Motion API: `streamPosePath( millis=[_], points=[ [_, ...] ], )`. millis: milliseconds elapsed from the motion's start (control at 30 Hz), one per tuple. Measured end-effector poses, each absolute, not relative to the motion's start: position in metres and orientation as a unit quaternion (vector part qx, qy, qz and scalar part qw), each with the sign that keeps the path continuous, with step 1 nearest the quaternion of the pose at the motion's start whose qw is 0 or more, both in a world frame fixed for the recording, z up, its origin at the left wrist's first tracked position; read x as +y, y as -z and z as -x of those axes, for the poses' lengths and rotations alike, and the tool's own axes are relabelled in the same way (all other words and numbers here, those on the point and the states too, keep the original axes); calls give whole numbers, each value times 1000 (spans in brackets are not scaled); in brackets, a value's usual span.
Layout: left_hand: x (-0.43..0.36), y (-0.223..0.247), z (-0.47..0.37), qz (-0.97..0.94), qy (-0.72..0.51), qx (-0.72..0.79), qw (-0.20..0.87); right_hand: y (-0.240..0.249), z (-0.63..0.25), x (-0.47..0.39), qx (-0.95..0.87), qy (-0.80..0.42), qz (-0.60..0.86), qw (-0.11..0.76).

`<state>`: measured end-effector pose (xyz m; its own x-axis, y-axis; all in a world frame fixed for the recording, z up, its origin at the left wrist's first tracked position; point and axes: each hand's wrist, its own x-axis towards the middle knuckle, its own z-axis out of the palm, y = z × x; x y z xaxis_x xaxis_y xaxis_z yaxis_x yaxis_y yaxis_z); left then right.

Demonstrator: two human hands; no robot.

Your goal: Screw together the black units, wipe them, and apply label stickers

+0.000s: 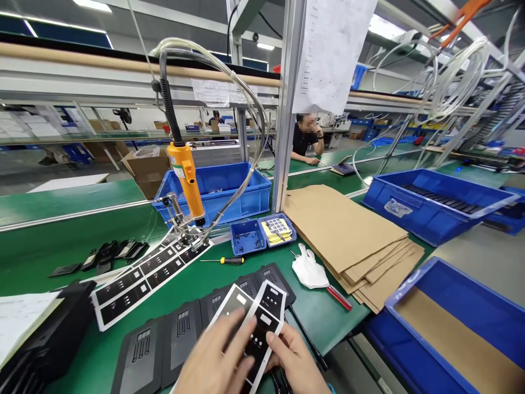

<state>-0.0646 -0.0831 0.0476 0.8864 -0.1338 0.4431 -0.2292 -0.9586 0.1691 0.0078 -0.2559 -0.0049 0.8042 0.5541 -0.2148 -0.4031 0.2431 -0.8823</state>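
Two black label sheets with white edges overlap near the bottom middle. My right hand pinches the edge of the right-hand label sheet between thumb and fingers. My left hand is blurred and lies over the left-hand label sheet, its fingers spread; whether it grips the sheet is unclear. Beneath and beside the sheets, a row of dark grey panels with digit windows and slots lies on the green table. Further label strips lie at the left, partly under a metal fixture.
An orange power screwdriver hangs above the fixture. Small blue trays, a yellow-black screwdriver, a white-wrapped tool and brown paper sheets lie beyond my hands. Blue bins stand right. A person sits across.
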Motion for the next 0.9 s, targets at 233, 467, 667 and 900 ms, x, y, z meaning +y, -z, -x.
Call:
streamPosePath(
  millis=[233, 467, 667, 900],
  points=[
    [-68, -89, 9, -936, -60, -70, 340, 1, 1, -275, -61, -233, 576, 781],
    [-78, -105, 8, -912, 34, -84, 399, -25, -36, -285, -6, -228, 545, 807],
    [-87, -115, -17, -869, 25, -83, 487, -38, -35, -282, -160, -246, 605, 741],
    [-94, -109, -42, -838, 66, -77, 537, -41, -38, -281, -145, -140, 640, 741]
  ],
)
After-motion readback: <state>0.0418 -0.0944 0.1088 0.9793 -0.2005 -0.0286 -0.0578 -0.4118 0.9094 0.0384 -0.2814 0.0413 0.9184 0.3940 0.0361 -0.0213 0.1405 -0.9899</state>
